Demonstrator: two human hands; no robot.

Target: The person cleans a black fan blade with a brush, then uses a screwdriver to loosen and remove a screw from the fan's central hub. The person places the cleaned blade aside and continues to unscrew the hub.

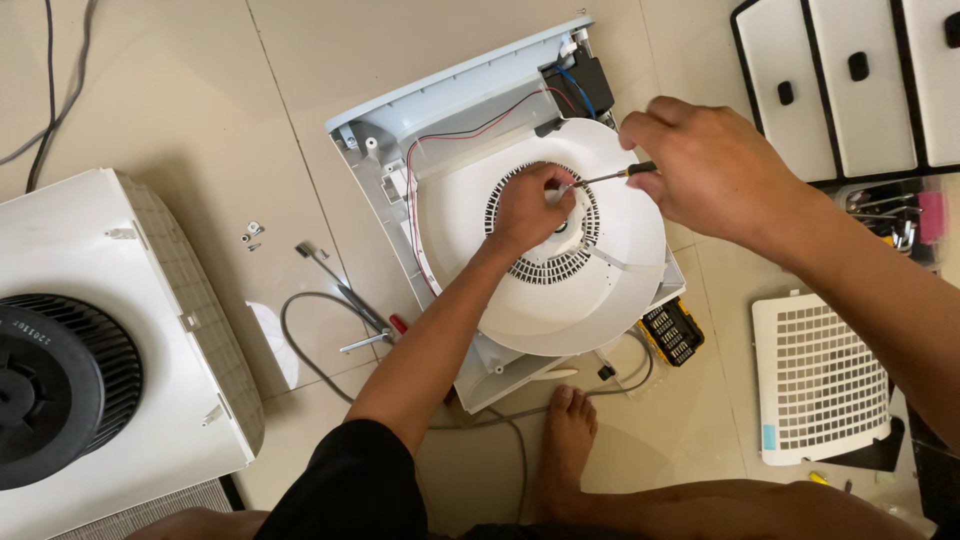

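Note:
A white round fan housing (600, 290) with a slotted grille (540, 268) at its centre lies on an opened white appliance shell (450, 100) on the floor. My left hand (528, 207) rests on the grille, fingers pinched at the tip of a thin screwdriver (600, 178). My right hand (708, 165) grips the screwdriver's dark handle from the right. Red and blue wires (470, 132) run along the shell's upper part to a black box (580, 82).
Another white housing with a black blower wheel (60, 385) lies at the left. Loose screws (252, 233), a metal tool (345, 295) and a grey cable (300, 350) lie on the tiles. A bit case (672, 330), white grid panel (820, 375), drawer unit (850, 80) and my foot (568, 440) are nearby.

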